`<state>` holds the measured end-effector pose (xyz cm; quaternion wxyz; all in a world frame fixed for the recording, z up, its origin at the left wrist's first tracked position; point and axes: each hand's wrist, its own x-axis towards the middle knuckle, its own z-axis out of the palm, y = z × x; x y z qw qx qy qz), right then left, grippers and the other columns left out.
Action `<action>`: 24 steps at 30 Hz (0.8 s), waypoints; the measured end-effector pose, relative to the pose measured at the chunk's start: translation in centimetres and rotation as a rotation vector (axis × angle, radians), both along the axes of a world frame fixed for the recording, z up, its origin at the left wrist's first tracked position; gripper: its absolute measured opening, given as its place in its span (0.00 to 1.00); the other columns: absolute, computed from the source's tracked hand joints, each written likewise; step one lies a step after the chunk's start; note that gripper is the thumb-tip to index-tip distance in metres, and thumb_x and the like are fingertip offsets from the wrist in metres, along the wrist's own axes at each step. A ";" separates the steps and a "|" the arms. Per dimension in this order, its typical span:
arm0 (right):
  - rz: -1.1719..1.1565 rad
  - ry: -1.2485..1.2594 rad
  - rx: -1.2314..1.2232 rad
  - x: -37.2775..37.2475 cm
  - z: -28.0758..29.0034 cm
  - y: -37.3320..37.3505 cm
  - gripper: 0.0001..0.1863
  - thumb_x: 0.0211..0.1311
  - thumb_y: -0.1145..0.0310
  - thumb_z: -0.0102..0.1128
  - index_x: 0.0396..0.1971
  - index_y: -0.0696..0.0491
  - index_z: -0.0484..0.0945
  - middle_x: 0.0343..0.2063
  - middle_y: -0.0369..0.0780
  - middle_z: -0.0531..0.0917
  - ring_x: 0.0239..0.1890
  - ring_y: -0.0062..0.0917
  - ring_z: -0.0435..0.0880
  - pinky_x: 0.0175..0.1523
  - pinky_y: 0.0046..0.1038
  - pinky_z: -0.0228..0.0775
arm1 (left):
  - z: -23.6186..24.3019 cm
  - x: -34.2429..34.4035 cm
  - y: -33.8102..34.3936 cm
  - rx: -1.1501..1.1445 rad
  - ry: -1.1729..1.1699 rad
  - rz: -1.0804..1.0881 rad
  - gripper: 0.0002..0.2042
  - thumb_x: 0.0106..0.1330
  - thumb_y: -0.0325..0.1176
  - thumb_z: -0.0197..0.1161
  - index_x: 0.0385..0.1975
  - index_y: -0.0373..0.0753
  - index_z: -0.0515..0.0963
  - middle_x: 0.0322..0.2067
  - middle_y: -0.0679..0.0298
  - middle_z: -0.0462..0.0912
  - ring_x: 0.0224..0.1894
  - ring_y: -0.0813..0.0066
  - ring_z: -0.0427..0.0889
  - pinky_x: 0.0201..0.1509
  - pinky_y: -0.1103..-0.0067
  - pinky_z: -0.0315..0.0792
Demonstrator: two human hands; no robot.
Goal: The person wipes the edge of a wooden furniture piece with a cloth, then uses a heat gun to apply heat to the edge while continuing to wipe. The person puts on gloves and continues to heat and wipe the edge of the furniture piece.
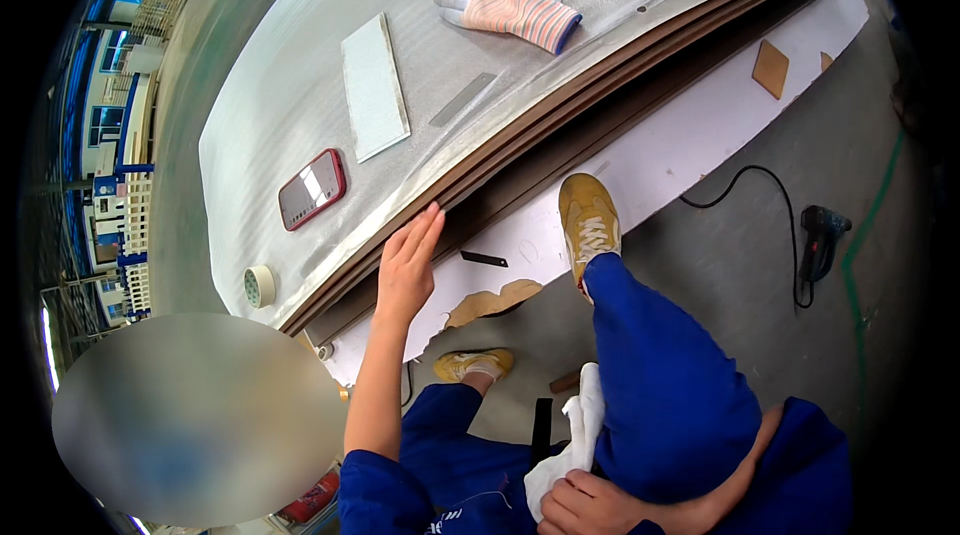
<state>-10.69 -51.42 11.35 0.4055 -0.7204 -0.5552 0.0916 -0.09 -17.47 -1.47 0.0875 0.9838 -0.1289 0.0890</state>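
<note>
My left hand (408,265) reaches to the edge of a stack of brown panels (560,125), its fingers stretched out against the edge. The thumb is mostly hidden. Down at my lap, my right hand (590,503) is closed on a white cloth glove (575,425) that hangs in loose folds. White foam sheeting (300,115) covers the panels. On it lie a red-cased phone (312,190), a pale rectangular plate (376,85), a metal ruler strip (463,100), a striped glove (510,8) and a tape roll (259,286).
Beneath the stack sticks out a white board (670,155) with a torn edge; one yellow shoe (588,220) rests on it. A dark blade-like strip (484,259) and a brown tile piece (770,69) lie there too. A corded heat gun (822,240) sits on the floor at right.
</note>
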 end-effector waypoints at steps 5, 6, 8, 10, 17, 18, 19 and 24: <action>-0.026 0.001 -0.002 0.4 -0.1 -0.1 0.09 0.47 0.62 0.55 0.25 0.52 0.74 0.27 0.39 0.73 0.36 0.33 0.74 0.38 0.32 0.66 | 0.3 -1.9 2.2 -0.041 0.007 0.030 0.31 0.49 0.11 0.52 0.58 0.38 0.73 0.60 0.61 0.74 0.57 0.61 0.75 0.61 0.70 0.69; -0.034 0.001 -0.003 0.5 -0.1 -0.2 0.10 0.47 0.62 0.55 0.25 0.52 0.74 0.27 0.39 0.73 0.36 0.33 0.74 0.37 0.32 0.66 | 0.4 -2.0 2.2 -0.056 0.001 0.032 0.31 0.47 0.11 0.52 0.57 0.37 0.74 0.59 0.60 0.74 0.57 0.61 0.75 0.62 0.70 0.68; -0.046 -0.003 -0.002 0.6 0.0 -0.2 0.10 0.47 0.62 0.55 0.25 0.52 0.74 0.28 0.40 0.73 0.36 0.34 0.74 0.37 0.33 0.66 | -0.3 -1.9 1.9 -0.088 -0.042 0.041 0.31 0.45 0.11 0.53 0.55 0.37 0.75 0.59 0.60 0.75 0.57 0.61 0.75 0.62 0.71 0.68; -0.048 -0.006 -0.001 0.8 0.0 -0.2 0.10 0.47 0.62 0.55 0.25 0.53 0.74 0.28 0.40 0.73 0.37 0.35 0.74 0.37 0.33 0.66 | -0.9 -2.0 1.7 -0.095 -0.076 0.069 0.30 0.44 0.12 0.52 0.52 0.36 0.77 0.59 0.61 0.75 0.58 0.62 0.74 0.62 0.71 0.67; -0.050 -0.008 -0.015 0.7 0.1 0.5 0.11 0.47 0.61 0.56 0.25 0.54 0.75 0.29 0.42 0.73 0.39 0.37 0.74 0.36 0.34 0.67 | -0.9 0.8 -2.1 -0.195 -0.077 -0.031 0.26 0.46 0.14 0.53 0.49 0.34 0.78 0.58 0.58 0.75 0.56 0.58 0.75 0.60 0.70 0.69; -0.054 -0.015 -0.021 0.8 0.0 0.5 0.11 0.48 0.61 0.56 0.25 0.54 0.75 0.30 0.42 0.73 0.39 0.38 0.74 0.36 0.35 0.67 | -1.0 1.3 -2.9 -0.263 -0.050 -0.113 0.25 0.47 0.14 0.52 0.49 0.34 0.78 0.57 0.56 0.76 0.55 0.55 0.76 0.59 0.68 0.70; -0.054 -0.017 -0.022 0.6 0.1 0.7 0.11 0.48 0.61 0.56 0.25 0.54 0.75 0.30 0.42 0.73 0.39 0.38 0.74 0.36 0.35 0.67 | -0.7 0.3 -4.6 -0.336 -0.013 -0.196 0.24 0.49 0.14 0.52 0.48 0.33 0.78 0.56 0.56 0.77 0.54 0.54 0.78 0.56 0.68 0.72; -0.083 -0.021 -0.042 0.3 0.3 1.1 0.12 0.48 0.61 0.56 0.26 0.55 0.75 0.31 0.43 0.73 0.41 0.40 0.74 0.36 0.36 0.68 | 7.7 -7.0 -9.8 -1.229 0.551 -0.493 0.14 0.70 0.29 0.50 0.50 0.33 0.76 0.51 0.52 0.79 0.50 0.55 0.80 0.56 0.67 0.74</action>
